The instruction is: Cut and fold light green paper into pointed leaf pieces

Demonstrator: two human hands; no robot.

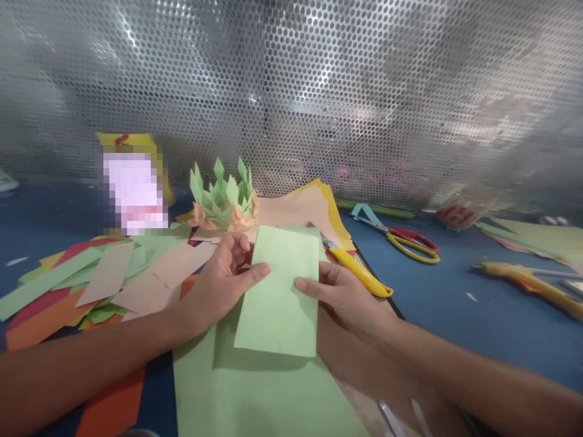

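Note:
A light green paper rectangle (279,291) is held up between both hands above a larger green sheet (255,394). My left hand (223,276) pinches its left edge, thumb on the front and fingers behind. My right hand (344,294) grips its right edge the same way. Just beyond the right hand lies a yellow utility knife (362,272). Behind the paper stands a folded green and peach paper flower piece (223,203).
Loose strips of green, peach, red and orange paper (91,279) cover the blue table at left. Scissors with red and yellow handles (405,240) lie at right, a yellow tool (532,282) farther right. A perforated metal wall (319,91) closes the back.

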